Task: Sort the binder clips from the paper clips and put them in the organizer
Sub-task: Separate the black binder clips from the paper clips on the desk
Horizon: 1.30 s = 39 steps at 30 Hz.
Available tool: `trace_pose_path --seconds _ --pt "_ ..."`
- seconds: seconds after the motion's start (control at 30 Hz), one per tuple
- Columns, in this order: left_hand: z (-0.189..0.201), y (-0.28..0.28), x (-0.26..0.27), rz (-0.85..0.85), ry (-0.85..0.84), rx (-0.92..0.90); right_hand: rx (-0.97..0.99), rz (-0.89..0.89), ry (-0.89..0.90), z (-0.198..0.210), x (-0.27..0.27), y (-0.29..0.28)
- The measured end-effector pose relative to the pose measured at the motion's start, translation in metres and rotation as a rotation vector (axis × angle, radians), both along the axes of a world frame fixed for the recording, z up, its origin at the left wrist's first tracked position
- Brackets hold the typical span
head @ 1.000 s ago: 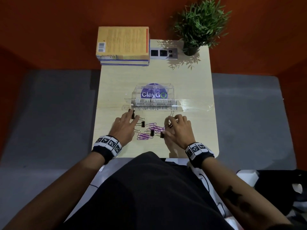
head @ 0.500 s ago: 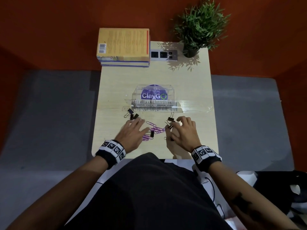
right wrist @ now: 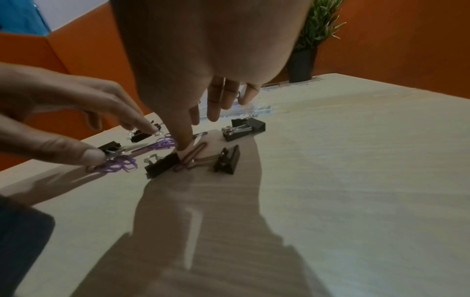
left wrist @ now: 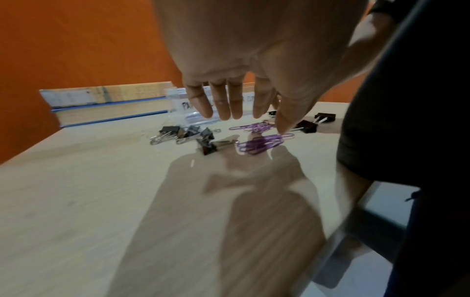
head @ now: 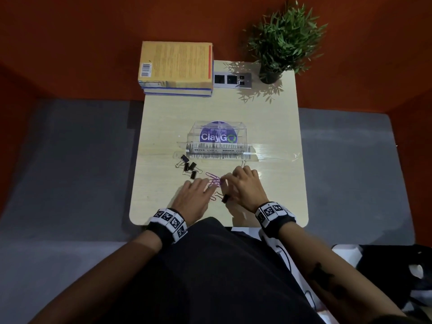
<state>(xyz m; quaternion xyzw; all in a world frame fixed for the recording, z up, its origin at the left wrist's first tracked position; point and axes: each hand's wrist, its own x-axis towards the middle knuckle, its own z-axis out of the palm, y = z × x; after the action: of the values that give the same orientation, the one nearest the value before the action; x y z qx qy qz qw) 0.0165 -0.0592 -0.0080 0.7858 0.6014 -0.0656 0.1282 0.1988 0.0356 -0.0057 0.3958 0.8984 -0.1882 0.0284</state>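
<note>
Both hands low over the clip pile at frame centre. Left hand (head: 192, 199) flat, fingers straight and spread, thumb tip touching the purple paper clips (left wrist: 259, 143), nothing held. Right hand (head: 245, 185) with fingers extended, index fingertip (right wrist: 183, 145) pressing down beside a lone paper clip and a binder clip; other fingers lifted, nothing gripped.

Binder clips split: a cluster of four black binder clips (head: 189, 168) pushed to centre-left of the head view, more right-side binder clips (right wrist: 230, 159) under and beside the right hand, one poking out below the hand in the head view. Paper clips bunched between the two hands, on the table (head: 163, 127).

Risks, as judgement: paper clips interlocked in bunches, likely to drag along with a binder clip when slid; wire handles of binder clips could snag a paper clip; sliding with flat fingers could push clips off the near table edge; wrong compartment possible, labels small.

Clear organizer (head: 218, 139) above centre, well apart from the clips, front labels reading paper clips on the left, binder clips on the right. Compartments look empty; through the clear walls, cannot tell for sure.
</note>
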Motion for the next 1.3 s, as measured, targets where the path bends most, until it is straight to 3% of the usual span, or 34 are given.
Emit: trace_pose_path --seconds 0.1,0.5,0.87,1.3 --pt "-0.003 0.003 -0.014 0.103 0.021 -0.024 -0.022 -0.002 -0.006 0.000 -0.003 0.005" --pt "-0.002 0.046 -0.007 0.049 0.009 -0.040 -0.082 0.151 0.022 -0.008 -0.007 0.014" --pt "-0.011 0.046 -0.008 0.183 -0.169 -0.020 -0.044 0.017 -0.049 -0.010 -0.024 0.023" --pt "0.044 0.074 -0.041 0.379 -0.546 0.016 -0.289 -0.367 0.241 0.011 -0.004 0.041"
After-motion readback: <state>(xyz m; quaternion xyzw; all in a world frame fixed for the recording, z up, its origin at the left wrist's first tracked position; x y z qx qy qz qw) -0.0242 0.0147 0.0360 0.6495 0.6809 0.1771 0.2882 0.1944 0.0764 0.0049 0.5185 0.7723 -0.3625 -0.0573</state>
